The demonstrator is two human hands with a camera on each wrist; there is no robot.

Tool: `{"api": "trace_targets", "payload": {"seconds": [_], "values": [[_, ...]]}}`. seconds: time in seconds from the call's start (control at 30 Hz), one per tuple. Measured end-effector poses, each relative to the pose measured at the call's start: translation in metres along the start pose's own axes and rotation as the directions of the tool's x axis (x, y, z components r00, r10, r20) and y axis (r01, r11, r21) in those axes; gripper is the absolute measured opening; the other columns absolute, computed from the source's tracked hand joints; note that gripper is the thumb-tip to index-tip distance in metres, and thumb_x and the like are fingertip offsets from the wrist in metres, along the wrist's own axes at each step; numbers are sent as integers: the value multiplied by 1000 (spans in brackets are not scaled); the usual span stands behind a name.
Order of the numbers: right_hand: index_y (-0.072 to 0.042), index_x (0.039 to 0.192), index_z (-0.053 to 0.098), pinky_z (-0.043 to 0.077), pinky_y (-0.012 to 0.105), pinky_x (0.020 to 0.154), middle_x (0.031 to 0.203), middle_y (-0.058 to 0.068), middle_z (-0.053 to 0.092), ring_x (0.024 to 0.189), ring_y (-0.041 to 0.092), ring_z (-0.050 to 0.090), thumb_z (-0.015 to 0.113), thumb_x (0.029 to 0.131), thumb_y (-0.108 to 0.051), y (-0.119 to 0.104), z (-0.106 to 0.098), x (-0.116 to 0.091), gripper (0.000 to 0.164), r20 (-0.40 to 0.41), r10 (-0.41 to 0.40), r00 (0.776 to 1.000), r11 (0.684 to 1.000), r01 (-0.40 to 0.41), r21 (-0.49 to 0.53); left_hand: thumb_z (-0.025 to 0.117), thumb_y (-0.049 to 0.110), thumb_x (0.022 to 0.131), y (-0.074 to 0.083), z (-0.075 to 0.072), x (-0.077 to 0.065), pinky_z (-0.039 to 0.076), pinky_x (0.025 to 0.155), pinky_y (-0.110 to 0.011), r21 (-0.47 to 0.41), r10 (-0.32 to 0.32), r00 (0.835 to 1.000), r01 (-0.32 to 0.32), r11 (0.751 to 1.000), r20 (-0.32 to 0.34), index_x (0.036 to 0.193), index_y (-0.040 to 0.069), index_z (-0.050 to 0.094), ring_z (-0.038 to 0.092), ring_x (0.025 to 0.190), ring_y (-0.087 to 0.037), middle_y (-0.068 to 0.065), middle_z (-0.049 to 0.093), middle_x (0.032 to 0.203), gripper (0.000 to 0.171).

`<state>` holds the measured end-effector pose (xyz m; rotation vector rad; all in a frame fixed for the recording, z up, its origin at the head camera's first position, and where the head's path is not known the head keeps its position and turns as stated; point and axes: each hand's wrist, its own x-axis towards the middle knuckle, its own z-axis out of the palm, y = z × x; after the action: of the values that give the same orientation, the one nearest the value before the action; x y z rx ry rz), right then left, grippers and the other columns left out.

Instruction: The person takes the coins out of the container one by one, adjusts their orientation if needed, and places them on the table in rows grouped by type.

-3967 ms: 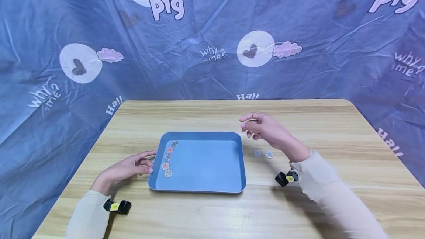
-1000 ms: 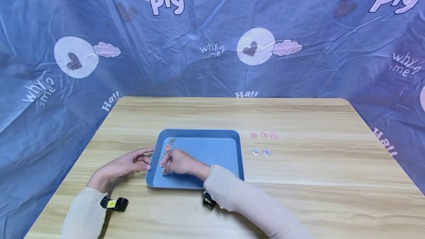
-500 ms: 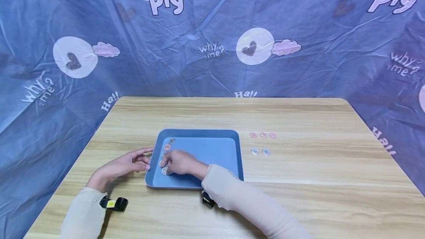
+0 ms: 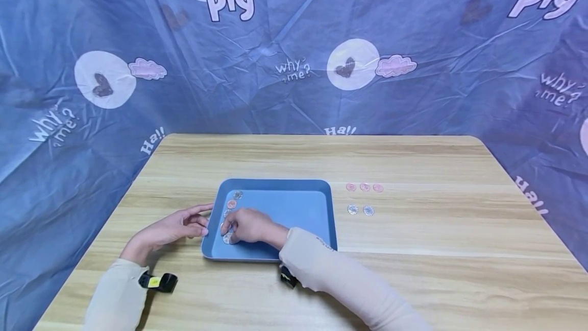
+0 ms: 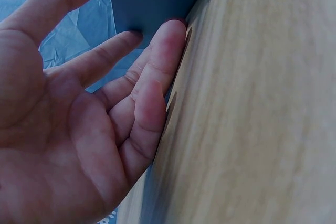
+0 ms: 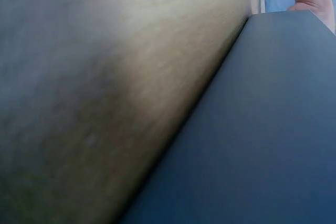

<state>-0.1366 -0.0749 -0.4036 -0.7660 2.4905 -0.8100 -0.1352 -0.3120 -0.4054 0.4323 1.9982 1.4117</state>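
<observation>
A blue tray lies on the table, a column of coins along its left side. From the back come a silver coin, a copper coin and a partly covered silver coin; another silver coin lies nearest the front. My right hand reaches into the tray with bent fingers at the column's front part, covering part of it; whether a coin is pinched is hidden. My left hand touches the tray's left wall with loosely bent fingers. In the left wrist view, its fingertips meet the tray wall.
Right of the tray, three pink coins form a row, with two silver coins in front. A blue printed cloth hangs behind the wooden table. The tray's outer wall fills much of the right wrist view.
From above the table at right, my right hand has moved left into the tray. Lately its fingers shift only slightly around the front coins. My left hand stays at the tray's left wall.
</observation>
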Motion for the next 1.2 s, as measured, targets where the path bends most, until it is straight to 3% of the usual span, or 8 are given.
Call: {"api": "trace_targets", "payload": {"seconds": [0.6,0.8,1.2], "values": [[-23,91,75,37,16,55,70,-13,55,64,0,47,79,78,-18,0,3,-1,15,-7,-7,1000,999,6,-44,60,14,94,2,0,1,52,81,-20,44,-28,1000,28,999,-4,150,-10,12,59,95,-5,-10,56,109,77],[-24,87,73,38,18,54,70,-13,54,64,2,47,80,78,-19,-1,5,-2,12,-14,24,1000,998,-25,-49,61,15,94,-1,1,1,51,79,-21,63,-35,999,36,997,-15,151,-9,12,59,95,-6,-11,57,109,78],[-25,85,69,40,20,59,76,-13,55,71,3,49,80,78,-24,-2,5,-3,13,-20,37,999,992,-39,-122,61,15,94,-1,0,1,51,84,-20,47,-46,999,46,998,-19,151,-7,12,60,98,-7,-19,57,114,79]]}}
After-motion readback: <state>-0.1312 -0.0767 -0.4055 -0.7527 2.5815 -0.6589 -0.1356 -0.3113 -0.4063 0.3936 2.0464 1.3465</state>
